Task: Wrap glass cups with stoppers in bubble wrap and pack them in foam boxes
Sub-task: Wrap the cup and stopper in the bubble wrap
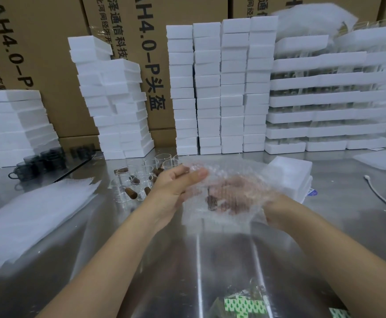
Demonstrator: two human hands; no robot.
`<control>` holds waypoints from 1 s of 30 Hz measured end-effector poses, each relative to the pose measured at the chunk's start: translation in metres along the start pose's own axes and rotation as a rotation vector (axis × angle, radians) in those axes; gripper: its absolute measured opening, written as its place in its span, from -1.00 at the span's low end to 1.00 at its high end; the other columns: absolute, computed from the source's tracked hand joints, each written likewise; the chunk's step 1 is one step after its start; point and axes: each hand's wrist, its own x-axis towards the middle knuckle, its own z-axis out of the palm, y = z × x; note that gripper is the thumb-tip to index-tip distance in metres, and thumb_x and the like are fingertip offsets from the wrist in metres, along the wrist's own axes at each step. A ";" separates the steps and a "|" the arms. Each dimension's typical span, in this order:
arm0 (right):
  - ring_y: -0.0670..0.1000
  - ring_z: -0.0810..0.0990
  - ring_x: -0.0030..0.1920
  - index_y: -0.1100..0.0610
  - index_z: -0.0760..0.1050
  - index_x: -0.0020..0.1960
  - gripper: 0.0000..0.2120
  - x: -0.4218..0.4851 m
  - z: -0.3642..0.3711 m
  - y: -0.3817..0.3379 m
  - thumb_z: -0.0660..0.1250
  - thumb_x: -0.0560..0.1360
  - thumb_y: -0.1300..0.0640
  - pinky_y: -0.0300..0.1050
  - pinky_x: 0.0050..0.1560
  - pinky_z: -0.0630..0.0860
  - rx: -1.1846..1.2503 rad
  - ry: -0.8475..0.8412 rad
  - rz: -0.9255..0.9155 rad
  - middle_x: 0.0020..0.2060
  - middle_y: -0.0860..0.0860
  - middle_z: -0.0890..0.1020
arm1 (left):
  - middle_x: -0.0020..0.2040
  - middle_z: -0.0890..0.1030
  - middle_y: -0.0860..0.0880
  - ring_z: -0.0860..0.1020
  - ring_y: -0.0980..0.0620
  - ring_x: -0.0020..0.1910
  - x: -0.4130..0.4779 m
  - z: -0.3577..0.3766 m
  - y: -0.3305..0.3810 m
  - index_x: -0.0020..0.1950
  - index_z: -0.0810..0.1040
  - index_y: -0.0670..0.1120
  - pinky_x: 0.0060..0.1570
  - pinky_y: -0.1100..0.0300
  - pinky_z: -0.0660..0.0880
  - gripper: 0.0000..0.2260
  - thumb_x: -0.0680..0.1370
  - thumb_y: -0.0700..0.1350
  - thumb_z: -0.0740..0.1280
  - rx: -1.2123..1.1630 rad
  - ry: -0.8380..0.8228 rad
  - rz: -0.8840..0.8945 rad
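Observation:
Both hands hold a sheet of bubble wrap point(219, 216) above the steel table point(118, 237). Inside it a glass cup with a brown stopper point(211, 200) shows dimly. My left hand point(176, 187) lies against the wrap's left side, its thumb and fingers over the top edge. My right hand point(274, 210) is mostly hidden behind the wrap and grips the bundle from the right. Loose glass cups point(164, 161) and brown stoppers point(131, 193) lie on the table just beyond my left hand. An open foam box point(290, 173) sits behind the wrap to the right.
Stacks of white foam boxes point(219, 88) line the back against cardboard cartons point(49, 42). A pile of bubble wrap sheets point(33, 212) lies at left. Dark mugs point(40, 161) stand at far left. A white cable point(380, 198) runs at right. Green-and-white packets point(240, 304) sit at the near edge.

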 end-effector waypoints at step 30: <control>-0.01 0.57 -0.40 -0.11 0.64 0.22 -0.62 0.013 -0.004 -0.002 0.58 0.43 -0.10 -0.13 -0.38 0.48 -0.288 0.034 -0.582 -0.26 0.02 0.72 | 0.23 0.74 -0.23 0.70 -0.27 0.25 0.004 -0.011 0.000 0.22 0.71 -0.19 0.40 -0.19 0.55 -0.55 0.45 0.05 0.65 -0.040 0.061 -0.010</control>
